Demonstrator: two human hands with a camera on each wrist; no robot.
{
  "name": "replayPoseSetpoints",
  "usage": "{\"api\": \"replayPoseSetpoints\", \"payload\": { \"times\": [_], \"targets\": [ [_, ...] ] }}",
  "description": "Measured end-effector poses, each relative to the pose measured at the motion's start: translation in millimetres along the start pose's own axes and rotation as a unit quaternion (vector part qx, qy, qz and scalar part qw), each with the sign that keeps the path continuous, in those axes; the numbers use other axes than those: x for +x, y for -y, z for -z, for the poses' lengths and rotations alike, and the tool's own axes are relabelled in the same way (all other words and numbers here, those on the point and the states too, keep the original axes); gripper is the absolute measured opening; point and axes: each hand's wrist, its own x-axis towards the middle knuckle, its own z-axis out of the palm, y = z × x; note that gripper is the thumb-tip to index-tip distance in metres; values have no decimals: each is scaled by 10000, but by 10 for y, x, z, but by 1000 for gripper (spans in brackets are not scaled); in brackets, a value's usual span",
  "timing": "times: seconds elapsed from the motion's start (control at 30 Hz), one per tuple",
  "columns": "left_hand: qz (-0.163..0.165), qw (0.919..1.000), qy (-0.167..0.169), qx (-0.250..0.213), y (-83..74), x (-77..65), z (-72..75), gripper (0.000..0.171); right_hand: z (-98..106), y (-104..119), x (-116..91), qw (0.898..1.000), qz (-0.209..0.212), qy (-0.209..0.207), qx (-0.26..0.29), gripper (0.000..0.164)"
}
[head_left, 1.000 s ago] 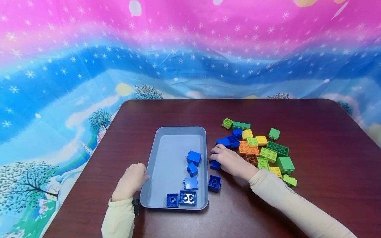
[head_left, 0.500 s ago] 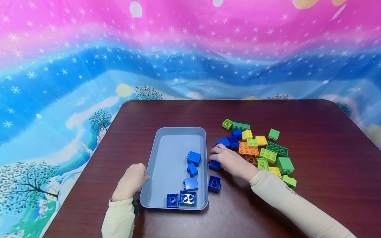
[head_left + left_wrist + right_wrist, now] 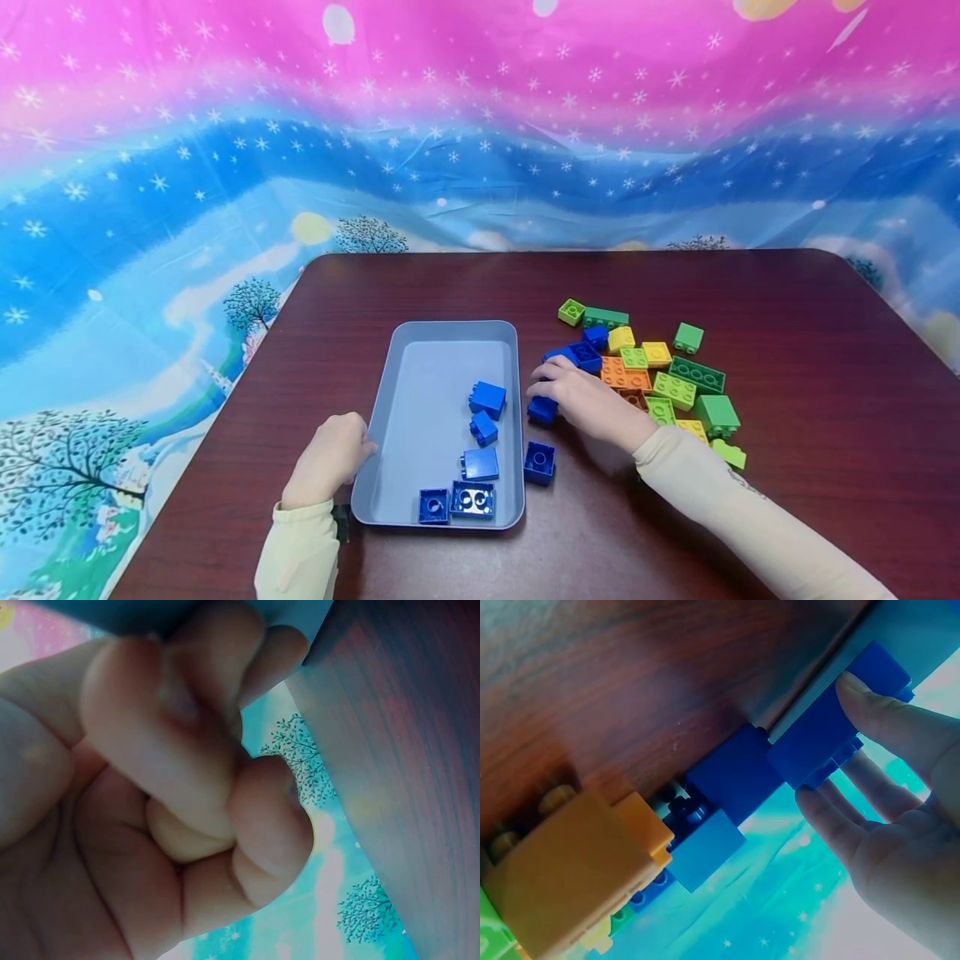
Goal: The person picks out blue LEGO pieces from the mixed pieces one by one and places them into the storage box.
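Held blue brick [image 3: 542, 409] up slightly — R grip [image 3: 585, 400] hides pt.

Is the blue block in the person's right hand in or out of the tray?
Out. In the head view, the blue block, gripped by the right hand, is beside the tray, outside its rim.

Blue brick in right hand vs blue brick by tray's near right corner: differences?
The held brick is pinched in the right hand; the loose brick rests untouched on the table. The loose brick lies hollow side up; the held brick shows the right wrist view a smooth face. Both are blue.
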Motion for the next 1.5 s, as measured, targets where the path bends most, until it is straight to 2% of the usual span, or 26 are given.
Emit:
{"api": "replayPoseSetpoints", "payload": {
  "times": [0.77, 1.1, 1.5],
  "targets": [
    [-8, 10000, -45, -36, 25, -4, -13, 44, 119, 22, 30, 9996, 120, -207, -156, 35],
    [32, 10000, 12, 2, 7, -1, 2, 42, 143, 58, 51, 9997, -148, -113, -144, 41],
    [-9, 10000, -23, 33, 0, 2, -1, 41, 123, 55, 73, 9991, -176, -363, -106, 44]
  ]
}}
